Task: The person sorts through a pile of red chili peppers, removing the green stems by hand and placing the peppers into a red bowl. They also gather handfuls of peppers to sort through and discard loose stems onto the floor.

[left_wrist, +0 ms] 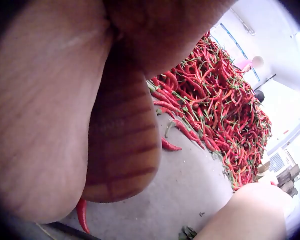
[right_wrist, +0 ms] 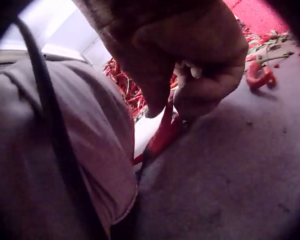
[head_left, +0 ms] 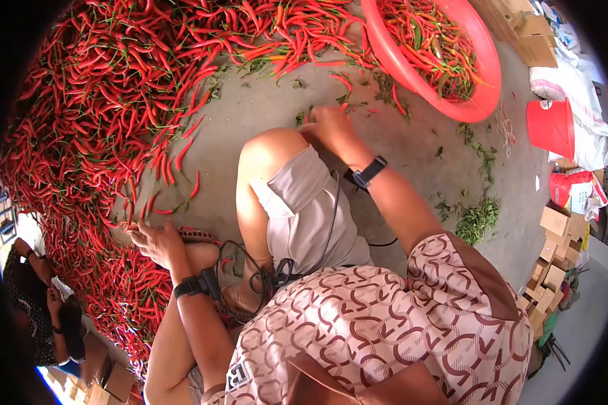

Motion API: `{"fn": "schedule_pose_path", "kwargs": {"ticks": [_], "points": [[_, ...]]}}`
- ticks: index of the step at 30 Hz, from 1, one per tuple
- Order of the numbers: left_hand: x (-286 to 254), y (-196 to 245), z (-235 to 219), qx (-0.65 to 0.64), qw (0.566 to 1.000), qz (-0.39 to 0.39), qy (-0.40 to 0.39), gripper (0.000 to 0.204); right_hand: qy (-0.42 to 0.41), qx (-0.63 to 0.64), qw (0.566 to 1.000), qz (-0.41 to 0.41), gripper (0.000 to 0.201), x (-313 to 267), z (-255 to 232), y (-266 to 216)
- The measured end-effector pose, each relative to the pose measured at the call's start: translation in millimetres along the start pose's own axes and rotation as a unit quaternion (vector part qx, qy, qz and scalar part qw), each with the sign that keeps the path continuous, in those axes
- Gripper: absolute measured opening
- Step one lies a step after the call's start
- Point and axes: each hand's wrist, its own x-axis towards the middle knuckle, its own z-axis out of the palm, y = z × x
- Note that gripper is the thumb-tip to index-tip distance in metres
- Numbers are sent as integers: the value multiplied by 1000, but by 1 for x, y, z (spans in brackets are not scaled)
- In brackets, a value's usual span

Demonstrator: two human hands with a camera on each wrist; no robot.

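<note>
Beside the bare knee, my right hand [head_left: 334, 131] is low over the concrete floor, its thumb and fingers pinching a red chili pepper [right_wrist: 162, 132], seen in the right wrist view. My left hand [head_left: 161, 244] reaches past the foot to the edge of a big heap of red chilies [head_left: 101, 108], fingers loosely extended among the nearest peppers. In the left wrist view, skin and a brown ridged shoe sole [left_wrist: 125, 155] fill much of the picture and hide the left fingertips. A few loose chilies [head_left: 184, 154] lie between heap and knee.
A large red basin [head_left: 486, 98] of chilies stands at the upper right. Green leaf scraps [head_left: 478, 219] lie on the floor to the right. A red bucket [head_left: 550, 128] and wooden blocks [head_left: 554, 219] line the right side. Another person [head_left: 44, 297] sits at the left. A cable [head_left: 331, 223] crosses the lap.
</note>
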Motion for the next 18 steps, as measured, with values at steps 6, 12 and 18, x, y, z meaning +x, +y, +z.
{"fn": "schedule_pose_path", "kwargs": {"ticks": [6, 12, 18], "points": [[-2, 2, -3, -4, 1000, 12, 7, 74, -116, -6, 987, 109, 32, 3, -14, -32], [2, -3, 4, 4, 1000, 11, 12, 74, 49, 171, 980, 92, 19, -11, -22, 8], [2, -8, 9, 11, 1000, 13, 14, 73, 94, 495, 856, 118, 34, 17, -80, 3]]}}
